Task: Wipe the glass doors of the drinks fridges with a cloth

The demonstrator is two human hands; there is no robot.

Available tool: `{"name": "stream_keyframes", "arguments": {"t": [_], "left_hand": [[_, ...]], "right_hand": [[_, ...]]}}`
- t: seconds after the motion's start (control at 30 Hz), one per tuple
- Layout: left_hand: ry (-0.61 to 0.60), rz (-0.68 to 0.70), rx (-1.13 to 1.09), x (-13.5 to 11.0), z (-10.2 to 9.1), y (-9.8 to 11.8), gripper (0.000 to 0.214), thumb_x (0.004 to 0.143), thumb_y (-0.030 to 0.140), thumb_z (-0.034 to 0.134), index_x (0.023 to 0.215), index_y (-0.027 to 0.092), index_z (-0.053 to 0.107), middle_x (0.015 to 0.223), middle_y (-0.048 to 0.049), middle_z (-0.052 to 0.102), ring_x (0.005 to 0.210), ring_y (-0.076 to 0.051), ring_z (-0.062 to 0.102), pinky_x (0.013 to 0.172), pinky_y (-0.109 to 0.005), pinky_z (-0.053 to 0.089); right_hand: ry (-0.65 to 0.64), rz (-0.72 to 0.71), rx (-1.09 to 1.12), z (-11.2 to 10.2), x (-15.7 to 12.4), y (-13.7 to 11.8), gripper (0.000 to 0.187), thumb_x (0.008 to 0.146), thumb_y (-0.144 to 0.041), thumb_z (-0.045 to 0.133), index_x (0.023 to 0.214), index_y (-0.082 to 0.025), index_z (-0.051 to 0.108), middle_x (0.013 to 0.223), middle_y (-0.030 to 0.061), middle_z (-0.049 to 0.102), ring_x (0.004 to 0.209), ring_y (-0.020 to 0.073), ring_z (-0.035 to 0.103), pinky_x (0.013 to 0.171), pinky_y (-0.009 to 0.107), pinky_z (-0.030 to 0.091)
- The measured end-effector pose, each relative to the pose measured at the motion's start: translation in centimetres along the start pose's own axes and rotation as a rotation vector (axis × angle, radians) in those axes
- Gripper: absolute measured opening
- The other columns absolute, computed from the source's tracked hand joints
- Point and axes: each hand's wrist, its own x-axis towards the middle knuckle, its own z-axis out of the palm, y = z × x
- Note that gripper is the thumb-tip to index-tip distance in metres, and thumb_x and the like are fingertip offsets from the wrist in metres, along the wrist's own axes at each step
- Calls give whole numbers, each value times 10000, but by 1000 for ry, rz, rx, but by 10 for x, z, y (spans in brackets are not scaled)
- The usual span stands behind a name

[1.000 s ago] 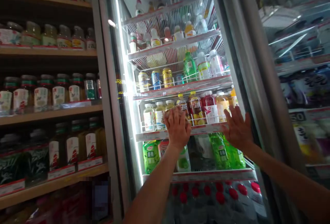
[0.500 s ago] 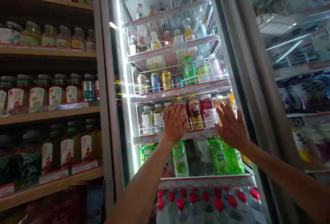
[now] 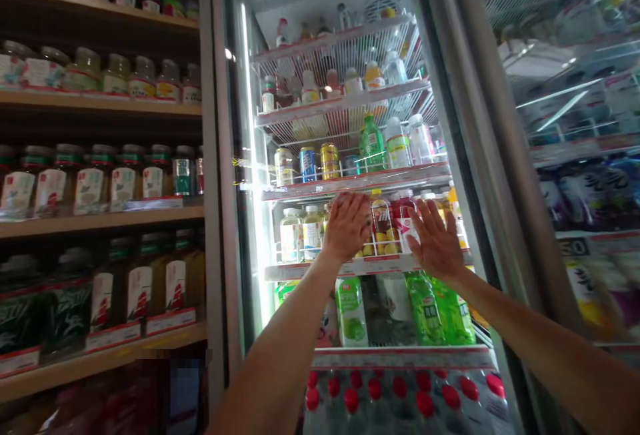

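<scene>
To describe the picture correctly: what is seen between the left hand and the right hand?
In the head view, between the left hand and the right hand show a yellow-capped brown bottle and, beside it, a red bottle, standing on a shelf.

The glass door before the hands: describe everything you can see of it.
The tall, clear glass door, in a grey, metal-looking frame, appears shut and looks tilted in this view. Yellow marks and bright reflections show at its left; lit drink shelves show through it. The left hand seems pressed against it; whether the open right hand touches it is unclear.
</scene>
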Motion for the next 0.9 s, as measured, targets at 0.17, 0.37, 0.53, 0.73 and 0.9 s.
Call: {"name": "stream_keyframes", "arguments": {"t": [0.17,0.37,0.53,0.73,0.9], "left_hand": [[234,-492,107,-10,-9,-36,531,863,332,390,1353,129,376,1397,-129,418,1345,-268,284,1113,-493,196],[67,-52,7,-10,3,5,513,861,315,411,1352,173,372,1409,-82,413,1359,-222,261,1137,-461,163],[118,-227,81,-29,-9,-20,500,869,330,397,1341,167,398,1394,-99,431,1352,-241,275,1124,-463,188],[159,-356,101,-35,-6,-11,539,866,328,390,1370,140,352,1414,-115,398,1355,-260,266,1124,-484,175],[45,-128,25,-53,-13,-17,483,867,332,401,1327,186,421,1391,-68,441,1337,-227,312,1132,-440,171]], "right_hand": [[-3,8,4,1,0,-1,668,890,-380,398,1460,-229,85,1512,84,219,1403,256,147,1110,511,144],[5,3,6,-1,1,-1,653,890,-369,402,1457,-221,116,1496,98,262,1400,252,161,1107,505,153],[-14,14,9,-2,0,-1,652,890,-349,395,1459,-241,96,1506,74,241,1398,246,170,1110,503,149],[-12,22,4,-2,0,-2,641,888,-355,391,1456,-225,124,1501,84,252,1398,259,166,1101,512,164],[-20,13,-25,-3,1,-1,610,887,-342,391,1444,-212,177,1477,95,307,1395,254,180,1094,504,186]]}}
